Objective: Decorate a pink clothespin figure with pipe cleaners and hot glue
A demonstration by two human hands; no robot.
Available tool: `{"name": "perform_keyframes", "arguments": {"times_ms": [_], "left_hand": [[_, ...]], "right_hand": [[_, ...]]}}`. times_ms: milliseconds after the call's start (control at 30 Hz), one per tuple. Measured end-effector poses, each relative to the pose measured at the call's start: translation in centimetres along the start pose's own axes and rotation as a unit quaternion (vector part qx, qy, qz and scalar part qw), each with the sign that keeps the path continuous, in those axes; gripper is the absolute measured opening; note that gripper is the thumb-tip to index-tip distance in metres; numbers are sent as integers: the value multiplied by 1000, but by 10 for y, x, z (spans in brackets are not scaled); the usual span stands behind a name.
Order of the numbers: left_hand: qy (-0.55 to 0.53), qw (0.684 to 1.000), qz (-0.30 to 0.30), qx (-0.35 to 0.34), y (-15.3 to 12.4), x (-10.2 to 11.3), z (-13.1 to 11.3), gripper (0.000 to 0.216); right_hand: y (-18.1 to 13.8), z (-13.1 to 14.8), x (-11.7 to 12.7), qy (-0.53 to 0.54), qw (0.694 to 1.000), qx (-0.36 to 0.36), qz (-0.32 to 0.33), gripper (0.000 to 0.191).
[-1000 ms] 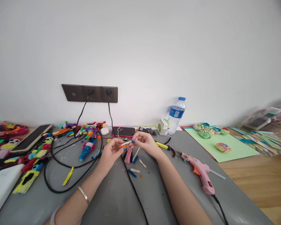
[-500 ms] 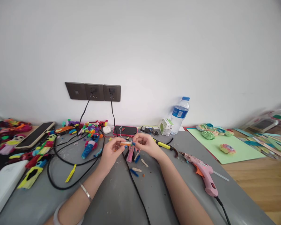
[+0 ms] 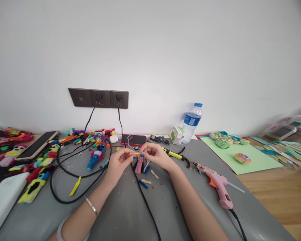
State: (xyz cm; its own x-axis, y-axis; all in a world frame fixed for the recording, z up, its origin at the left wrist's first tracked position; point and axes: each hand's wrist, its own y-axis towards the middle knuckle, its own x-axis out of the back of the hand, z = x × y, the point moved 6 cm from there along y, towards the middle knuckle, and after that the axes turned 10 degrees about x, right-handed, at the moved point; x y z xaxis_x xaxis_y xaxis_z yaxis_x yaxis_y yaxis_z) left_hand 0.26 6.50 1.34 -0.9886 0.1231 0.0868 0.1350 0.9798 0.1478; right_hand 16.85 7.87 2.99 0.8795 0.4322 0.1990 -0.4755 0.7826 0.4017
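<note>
My left hand (image 3: 118, 164) is closed, pinching one end of a small orange and whitish strip (image 3: 133, 154) between thumb and fingers. At its other end the fingertips of my right hand (image 3: 157, 156) are pinched too. The strip is mostly covered by fingers, so its exact kind cannot be told. Just under the hands lies a pink fuzzy piece (image 3: 139, 166) on the grey table (image 3: 130, 207). Around it are short blue fuzzy pieces (image 3: 143, 184) and off-white ones (image 3: 146, 181).
A black cable (image 3: 142, 195) runs beneath my hands. To the right lie yellow-handled pliers (image 3: 176, 154) and a pink glue gun (image 3: 219, 187). A water bottle (image 3: 191, 122) and a small box (image 3: 177, 135) stand by the wall. Fuzzy figures (image 3: 96, 157) lie left; a phone (image 3: 134, 140) lies behind.
My fingertips have drawn slightly closer together on the orange strip, and less of it shows. The objects on the table have stayed in place.
</note>
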Motion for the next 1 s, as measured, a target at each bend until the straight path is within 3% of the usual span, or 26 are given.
{"name": "perform_keyframes", "arguments": {"times_ms": [500,1000], "left_hand": [[-47,998,38,18,-1,-6,1,22],[-63,995,71,12,-3,-11,-8,23]], "right_hand": [[-1,0,-3,48,998,-21,22,28],[-4,5,-8,114,989,-35,89,34]]}}
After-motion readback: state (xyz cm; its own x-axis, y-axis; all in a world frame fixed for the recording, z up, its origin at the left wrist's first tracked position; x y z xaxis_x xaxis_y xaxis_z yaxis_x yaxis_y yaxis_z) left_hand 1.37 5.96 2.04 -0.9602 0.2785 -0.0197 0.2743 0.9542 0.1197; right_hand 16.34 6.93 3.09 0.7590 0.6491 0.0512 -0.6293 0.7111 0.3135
